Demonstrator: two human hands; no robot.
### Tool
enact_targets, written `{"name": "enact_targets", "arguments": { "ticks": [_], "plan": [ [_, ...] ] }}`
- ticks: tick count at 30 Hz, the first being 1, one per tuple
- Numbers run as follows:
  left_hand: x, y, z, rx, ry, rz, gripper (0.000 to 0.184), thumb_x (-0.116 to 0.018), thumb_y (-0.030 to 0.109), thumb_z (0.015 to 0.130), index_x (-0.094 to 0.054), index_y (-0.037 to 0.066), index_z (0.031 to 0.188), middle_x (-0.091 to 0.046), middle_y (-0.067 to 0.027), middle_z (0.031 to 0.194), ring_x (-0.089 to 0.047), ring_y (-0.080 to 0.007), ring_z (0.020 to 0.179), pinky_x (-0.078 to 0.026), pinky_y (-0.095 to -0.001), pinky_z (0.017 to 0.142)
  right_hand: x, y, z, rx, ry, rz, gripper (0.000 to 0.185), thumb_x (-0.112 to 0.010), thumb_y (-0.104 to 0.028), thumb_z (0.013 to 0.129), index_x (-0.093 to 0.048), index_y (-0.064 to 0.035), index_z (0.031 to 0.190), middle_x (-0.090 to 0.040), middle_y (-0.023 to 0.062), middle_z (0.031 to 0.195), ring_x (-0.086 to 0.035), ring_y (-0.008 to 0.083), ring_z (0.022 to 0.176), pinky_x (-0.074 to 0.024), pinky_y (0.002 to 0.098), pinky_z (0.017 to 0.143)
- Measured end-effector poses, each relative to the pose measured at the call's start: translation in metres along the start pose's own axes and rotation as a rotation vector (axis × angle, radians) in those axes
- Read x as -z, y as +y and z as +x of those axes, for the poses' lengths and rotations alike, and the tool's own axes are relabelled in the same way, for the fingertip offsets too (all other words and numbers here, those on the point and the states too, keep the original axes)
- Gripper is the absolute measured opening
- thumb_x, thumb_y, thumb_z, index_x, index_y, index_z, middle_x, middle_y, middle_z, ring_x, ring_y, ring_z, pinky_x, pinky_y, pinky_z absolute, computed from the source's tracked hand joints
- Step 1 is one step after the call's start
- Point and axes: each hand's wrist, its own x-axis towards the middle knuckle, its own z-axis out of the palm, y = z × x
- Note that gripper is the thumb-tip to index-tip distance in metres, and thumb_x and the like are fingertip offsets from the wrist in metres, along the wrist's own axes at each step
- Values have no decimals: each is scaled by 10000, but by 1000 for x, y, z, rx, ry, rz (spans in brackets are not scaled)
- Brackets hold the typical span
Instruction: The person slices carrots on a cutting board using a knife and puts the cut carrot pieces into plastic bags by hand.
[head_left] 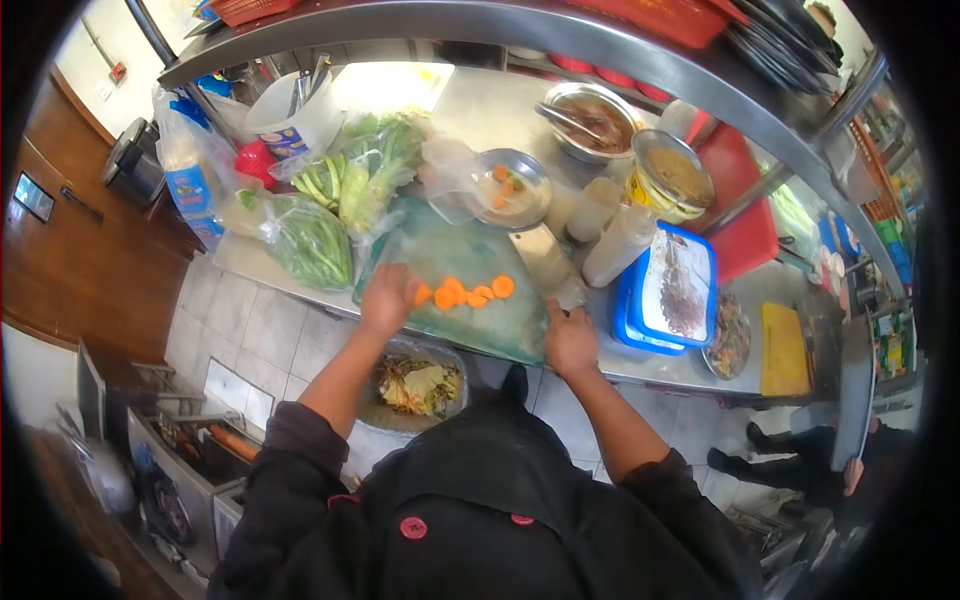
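Note:
Several orange carrot slices lie in a loose row on the green cutting board. At the row's left end my left hand is closed around a carrot piece, only partly visible. My right hand, at the board's right edge, is wrapped round the handle of a wide-bladed knife, whose blade points away from me. Behind the board, a metal bowl contains a few orange pieces.
Bagged greens lie left of the board. Squeeze bottles, a blue-rimmed container and a sauce bowl stand right. A scrap bin is below the counter edge. Another person's legs show at lower right.

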Motion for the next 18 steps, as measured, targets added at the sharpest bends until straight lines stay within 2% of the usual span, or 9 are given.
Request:
{"name": "enact_targets", "arguments": {
  "ticks": [2,6,8,10,12,14,16,18],
  "plan": [
    [3,2,-8,3,41,15,371,-703,293,887,-601,27,1125,-602,-178,1002,-613,-374,865,-510,-456,727,-2,-5,1,-55,37,-28,492,-545,-113,837,-604,-127,1326,-588,209,1066,-568,397,1045,-456,472,941],
    [9,4,-27,22,72,7,463,-743,321,853,-579,16,1161,-593,-184,1006,-614,-362,878,-509,-457,734,7,-30,13,45,193,-33,412,-560,-158,844,-640,-92,1243,-607,199,1098,-585,388,1042,-468,478,923],
    [8,4,-39,52,84,4,486,-755,329,842,-574,15,1166,-592,-184,1003,-614,-363,878,-509,-455,732,20,-71,36,337,73,253,372,-597,-212,839,-650,-55,1171,-636,193,1121,-607,370,1047,-484,479,896],
    [5,1,-47,43,97,34,486,-762,312,835,-565,22,1171,-590,-181,979,-613,-365,871,-514,-444,723,34,-114,57,398,-174,252,356,-619,-239,850,-646,-20,1130,-654,205,1133,-619,358,1069,-495,469,897],
    [8,3,-54,67,80,11,475,-763,304,834,-566,23,1161,-593,-180,977,-615,-365,872,-514,-440,719,5,-133,84,409,-223,167,358,-627,-240,854,-646,-20,1136,-656,205,1131,-615,358,1080,-496,459,916],
    [11,-1,-61,90,63,-11,464,-763,296,833,-566,23,1152,-595,-180,976,-617,-365,874,-515,-436,714,7,-153,97,418,-271,82,360,-636,-240,858,-646,-20,1142,-658,206,1130,-612,357,1092,-496,449,936],
    [14,-6,-67,147,13,-42,474,-729,344,853,-570,48,1186,-607,-191,1075,-619,-405,949,-520,-475,763,9,-164,102,379,-449,-70,354,-643,-225,865,-642,-13,1149,-652,211,1153,-604,359,1123,-494,437,967],
    [15,-10,-71,141,55,-71,451,-730,333,853,-583,40,1163,-612,-191,1053,-621,-401,934,-519,-470,756,1,-169,104,349,-441,-57,344,-643,-198,861,-641,-9,1149,-650,219,1157,-602,363,1134,-496,438,966]
  ]
}}
